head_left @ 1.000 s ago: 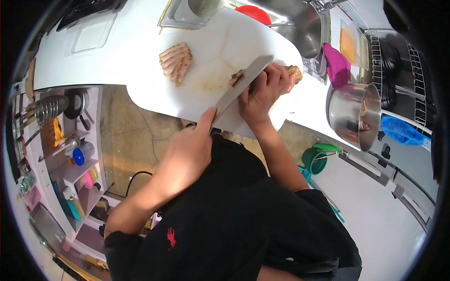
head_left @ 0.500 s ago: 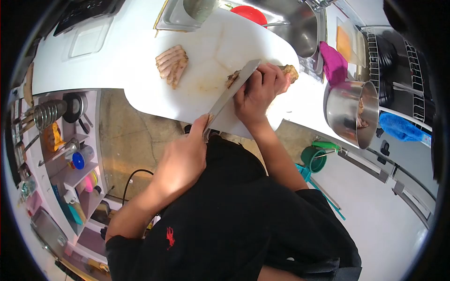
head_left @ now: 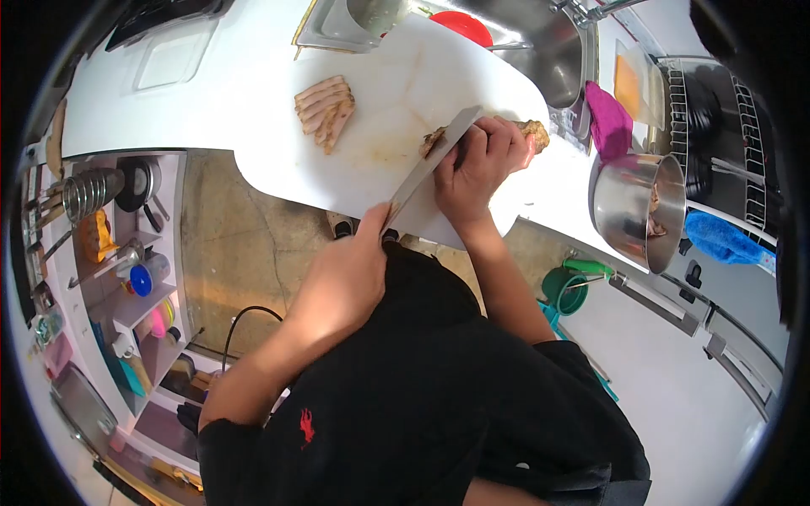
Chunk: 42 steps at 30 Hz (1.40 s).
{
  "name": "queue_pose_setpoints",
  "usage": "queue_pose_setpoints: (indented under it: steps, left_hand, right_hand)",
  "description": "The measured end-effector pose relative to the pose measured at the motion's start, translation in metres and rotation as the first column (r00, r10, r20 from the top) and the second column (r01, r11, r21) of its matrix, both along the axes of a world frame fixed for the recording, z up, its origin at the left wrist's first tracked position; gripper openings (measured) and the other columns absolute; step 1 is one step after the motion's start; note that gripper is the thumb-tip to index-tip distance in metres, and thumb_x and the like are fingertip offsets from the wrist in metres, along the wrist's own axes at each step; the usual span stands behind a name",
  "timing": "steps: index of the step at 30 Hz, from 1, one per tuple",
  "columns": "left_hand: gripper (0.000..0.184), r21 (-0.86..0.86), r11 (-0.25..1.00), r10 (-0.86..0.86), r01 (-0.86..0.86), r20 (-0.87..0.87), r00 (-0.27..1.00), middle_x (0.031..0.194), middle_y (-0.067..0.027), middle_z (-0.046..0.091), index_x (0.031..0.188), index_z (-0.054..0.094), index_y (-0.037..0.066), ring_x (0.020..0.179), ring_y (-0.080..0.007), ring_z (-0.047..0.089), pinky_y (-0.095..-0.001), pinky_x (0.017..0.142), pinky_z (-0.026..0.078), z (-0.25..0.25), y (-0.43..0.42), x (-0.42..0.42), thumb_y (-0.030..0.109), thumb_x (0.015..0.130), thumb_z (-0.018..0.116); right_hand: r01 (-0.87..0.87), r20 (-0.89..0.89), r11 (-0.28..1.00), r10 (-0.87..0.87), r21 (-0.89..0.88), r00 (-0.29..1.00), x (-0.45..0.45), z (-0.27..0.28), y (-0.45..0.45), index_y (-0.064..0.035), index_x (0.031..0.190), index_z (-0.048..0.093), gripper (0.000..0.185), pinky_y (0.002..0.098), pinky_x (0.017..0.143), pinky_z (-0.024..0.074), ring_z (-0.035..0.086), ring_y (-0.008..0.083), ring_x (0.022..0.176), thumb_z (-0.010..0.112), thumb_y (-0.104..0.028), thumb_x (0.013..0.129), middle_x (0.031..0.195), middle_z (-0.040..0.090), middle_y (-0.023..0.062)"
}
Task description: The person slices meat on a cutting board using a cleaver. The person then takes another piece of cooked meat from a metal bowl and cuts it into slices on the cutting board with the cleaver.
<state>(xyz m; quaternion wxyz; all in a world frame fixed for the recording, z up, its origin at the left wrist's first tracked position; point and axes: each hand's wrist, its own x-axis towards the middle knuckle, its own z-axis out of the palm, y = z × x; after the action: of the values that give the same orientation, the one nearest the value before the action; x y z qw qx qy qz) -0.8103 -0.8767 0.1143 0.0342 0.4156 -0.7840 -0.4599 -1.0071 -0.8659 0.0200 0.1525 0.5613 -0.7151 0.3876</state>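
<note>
A knife (head_left: 422, 173) is in my left hand (head_left: 350, 266), whose fingers are wrapped round its handle. The blade slants up and to the right, close beside the fingers of my right hand (head_left: 481, 164). Those fingers are closed on a browned piece of meat (head_left: 535, 133), hiding its middle. A dark meat end (head_left: 432, 139) shows on the other side of the blade. Fanned meat slices (head_left: 324, 110) lie at the left of the white cutting board (head_left: 287, 173).
A steel pot (head_left: 620, 207) with meat pieces inside stands at the right, beside a magenta cloth (head_left: 608, 122). Behind the board are a sink (head_left: 553, 72) and a red bowl (head_left: 462, 27). A blue cloth (head_left: 724, 238) hangs farther right. Shelves (head_left: 139, 308) stand at the left.
The knife tip has drawn back slightly towards my body across the meat. My right hand keeps its hold. The whole view has shifted a little.
</note>
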Motion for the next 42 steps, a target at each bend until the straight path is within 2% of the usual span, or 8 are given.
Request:
queue_pose_setpoints:
  steps: [9,11,20,23,29,32,35,42]
  left_hand:
    - [0.029,0.006,1.0,-0.009,0.01,-0.15,0.989,0.072,-0.0314,0.057,0.124,0.045,0.004,0.074,-0.0515,0.056,-0.0559,0.063,0.041,-0.009,-0.027,-0.037,0.004,0.094,0.045]
    - [0.028,0.018,1.0,-0.012,0.015,-0.183,0.983,0.072,-0.0315,0.057,0.123,0.045,0.003,0.074,-0.0515,0.056,-0.0563,0.063,0.04,-0.005,-0.035,-0.045,0.003,0.094,0.045]
    - [0.028,0.165,0.984,0.074,-0.071,-0.016,0.997,0.071,-0.031,0.057,0.123,0.046,0.003,0.073,-0.0525,0.056,-0.0546,0.062,0.041,0.0,-0.004,-0.002,0.005,0.095,0.045]
    - [0.027,-0.003,0.999,0.047,-0.048,-0.161,0.986,0.07,-0.0306,0.057,0.122,0.046,0.003,0.073,-0.0528,0.055,-0.055,0.063,0.04,-0.016,-0.01,-0.01,0.004,0.094,0.045]
    - [0.023,0.125,0.991,0.06,-0.048,-0.09,0.994,0.078,-0.0325,0.057,0.117,0.046,0.001,0.082,-0.0535,0.054,-0.056,0.068,0.039,-0.009,-0.027,-0.035,0.003,0.094,0.043]
    - [0.023,0.038,0.997,0.067,-0.064,-0.08,0.995,0.081,-0.0335,0.056,0.117,0.046,0.001,0.085,-0.0528,0.055,-0.0556,0.068,0.04,-0.011,-0.012,-0.02,0.002,0.094,0.043]
    - [0.029,0.08,0.996,0.047,-0.049,0.03,0.998,0.069,-0.0307,0.059,0.118,0.045,0.0,0.074,-0.0506,0.059,-0.0596,0.068,0.043,-0.006,0.0,-0.004,0.004,0.09,0.045]
    - [0.018,0.055,0.997,0.051,-0.045,-0.104,0.993,0.075,-0.0318,0.058,0.111,0.046,0.0,0.079,-0.0537,0.055,-0.0582,0.067,0.04,-0.02,-0.024,-0.038,0.004,0.093,0.043]
  right_hand:
    - [-0.009,0.024,1.0,0.01,-0.02,1.0,0.0,-0.002,-0.002,-0.0086,0.085,0.059,0.021,0.0632,0.098,0.0204,0.042,0.0365,0.11,0.064,-0.022,0.07,0.101,0.051,0.0098]
    - [-0.001,-0.035,1.0,0.001,-0.004,0.999,0.001,0.001,0.0,-0.0055,0.09,0.058,0.023,0.058,0.098,0.0229,0.041,0.0355,0.11,0.06,-0.018,0.071,0.104,0.051,0.0118]
    - [0.01,-0.013,0.999,-0.01,-0.036,1.0,0.001,-0.001,-0.004,-0.0097,0.084,0.057,0.019,0.0597,0.097,0.0225,0.043,0.0354,0.109,0.064,-0.022,0.071,0.1,0.051,0.0086]
    - [0.007,-0.01,0.999,-0.008,-0.032,1.0,0.001,0.0,-0.003,-0.0098,0.084,0.057,0.019,0.0603,0.098,0.022,0.043,0.0351,0.109,0.063,-0.022,0.071,0.1,0.051,0.0084]
    - [0.002,-0.056,1.0,-0.003,-0.014,0.998,0.0,0.001,-0.002,-0.007,0.089,0.057,0.021,0.0575,0.098,0.0223,0.041,0.0342,0.108,0.061,-0.018,0.072,0.102,0.05,0.0106]
    - [-0.01,-0.079,1.0,0.01,0.004,0.997,0.001,0.003,-0.001,-0.0054,0.092,0.056,0.022,0.0557,0.098,0.0227,0.04,0.0337,0.108,0.059,-0.016,0.073,0.103,0.05,0.0119]
    - [-0.005,-0.092,1.0,0.004,-0.003,0.996,-0.001,0.004,-0.003,-0.0054,0.092,0.056,0.022,0.0557,0.098,0.0224,0.041,0.0335,0.107,0.059,-0.016,0.073,0.103,0.05,0.012]
    - [0.014,-0.047,0.999,-0.015,-0.032,0.999,0.002,0.0,-0.005,-0.0109,0.086,0.058,0.019,0.0611,0.099,0.0211,0.044,0.0331,0.107,0.062,-0.02,0.069,0.101,0.051,0.0087]
